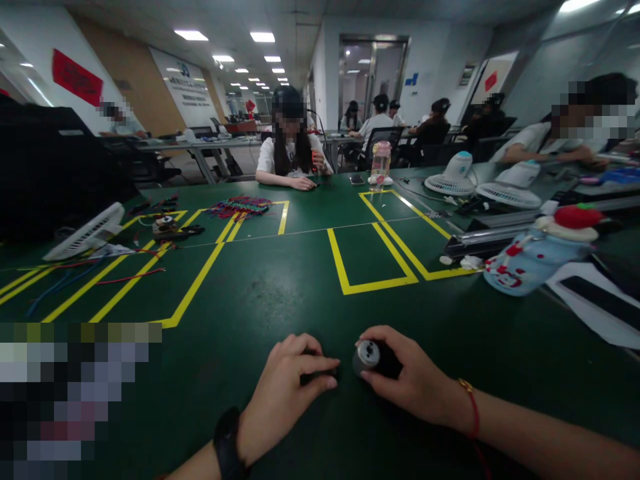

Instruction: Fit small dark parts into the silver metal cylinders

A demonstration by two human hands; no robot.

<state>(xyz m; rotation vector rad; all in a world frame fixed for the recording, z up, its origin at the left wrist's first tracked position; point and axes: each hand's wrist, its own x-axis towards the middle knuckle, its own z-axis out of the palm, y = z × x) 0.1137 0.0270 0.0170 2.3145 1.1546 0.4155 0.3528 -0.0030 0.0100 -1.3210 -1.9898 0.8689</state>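
My right hand point(413, 377) rests on the green table point(280, 287) near its front edge and grips a small dark cylinder with a silver end cap point(367, 355), which points left. My left hand point(287, 390) lies just left of it, thumb and fingers pinched on a small dark part point(320, 375) that is mostly hidden by the fingers. The two hands are a few centimetres apart. A black watch sits on my left wrist, a red string on my right.
Yellow tape marks boxes point(373, 250) on the table. A blue-and-red plush bottle point(537, 253) lies at the right, white fans point(455, 177) behind it, another fan point(87, 233) and wires at the left. A person point(293, 150) sits across; others sit at the far right and behind.
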